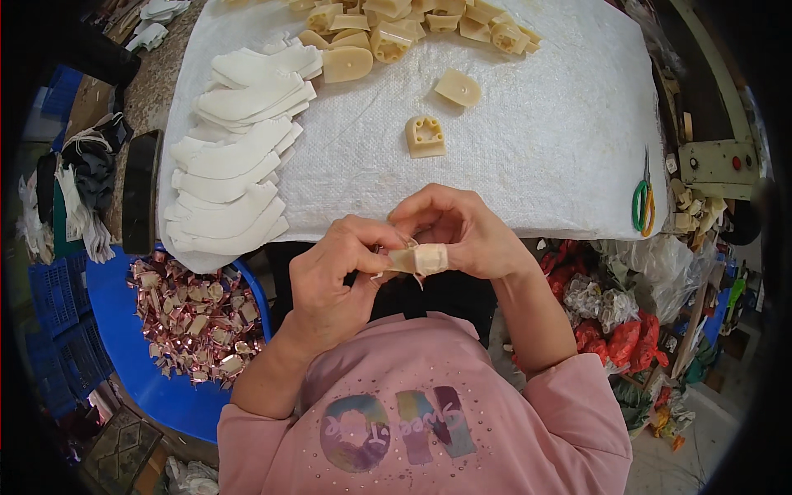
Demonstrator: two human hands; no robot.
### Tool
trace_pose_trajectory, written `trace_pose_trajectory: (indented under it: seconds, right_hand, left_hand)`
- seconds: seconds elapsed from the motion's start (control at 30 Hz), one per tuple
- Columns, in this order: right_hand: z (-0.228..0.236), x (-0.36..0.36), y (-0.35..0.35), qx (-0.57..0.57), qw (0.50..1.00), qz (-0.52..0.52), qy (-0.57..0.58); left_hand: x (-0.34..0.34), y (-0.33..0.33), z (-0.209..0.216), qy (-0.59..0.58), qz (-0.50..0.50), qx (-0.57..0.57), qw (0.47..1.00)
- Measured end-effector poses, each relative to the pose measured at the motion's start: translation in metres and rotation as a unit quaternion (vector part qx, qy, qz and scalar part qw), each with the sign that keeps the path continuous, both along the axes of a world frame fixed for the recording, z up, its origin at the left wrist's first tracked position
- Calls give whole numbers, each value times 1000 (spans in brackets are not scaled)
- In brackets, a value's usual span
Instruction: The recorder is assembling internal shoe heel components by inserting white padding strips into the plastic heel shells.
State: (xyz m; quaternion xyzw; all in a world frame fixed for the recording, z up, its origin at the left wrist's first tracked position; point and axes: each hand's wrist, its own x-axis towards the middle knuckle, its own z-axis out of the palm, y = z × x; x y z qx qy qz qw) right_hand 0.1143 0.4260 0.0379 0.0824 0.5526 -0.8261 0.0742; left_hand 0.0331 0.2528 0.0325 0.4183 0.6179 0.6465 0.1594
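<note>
In front of my body, just off the table's near edge, both hands hold a small beige shoe heel (431,259) with thin covering material around it. My left hand (332,262) pinches a loose edge of the covering between thumb and fingers. The fingers of my right hand (466,229) are closed round the heel's other side. A narrow reddish strip of the covering hangs below the heel. Beyond my hands, a bare beige heel (426,137) stands with its hollow end up, and another heel (459,87) lies farther back.
White cut pieces (227,177) overlap in a row on the table's left. More beige heels (396,33) are heaped at the back. Scissors (643,205) lie by the right edge. A blue chair (148,384) at lower left holds many covered metallic-pink heels (198,322). A dark phone (142,194) lies left.
</note>
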Motion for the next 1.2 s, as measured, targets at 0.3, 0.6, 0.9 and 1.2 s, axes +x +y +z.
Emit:
trace_pose_trajectory:
  seconds: [0.3, 0.6, 0.9, 1.2]
  right_hand:
    - [-4, -5, -15, 102, 991, -84, -20]
    - [-13, -1, -17, 251, 940, -142, 185]
    - [-7, -5, -22, 294, 918, -198, 178]
    - [-1, -2, -26, 475, 815, -233, 237]
  left_hand:
    - [-2, 5, 2, 33, 25, -32, 999]
    - [5, 13, 7, -296, 103, 40, 949]
    - [7, 17, 3, -286, 92, 43, 953]
    - [2, 18, 11, 31, 128, -29, 991]
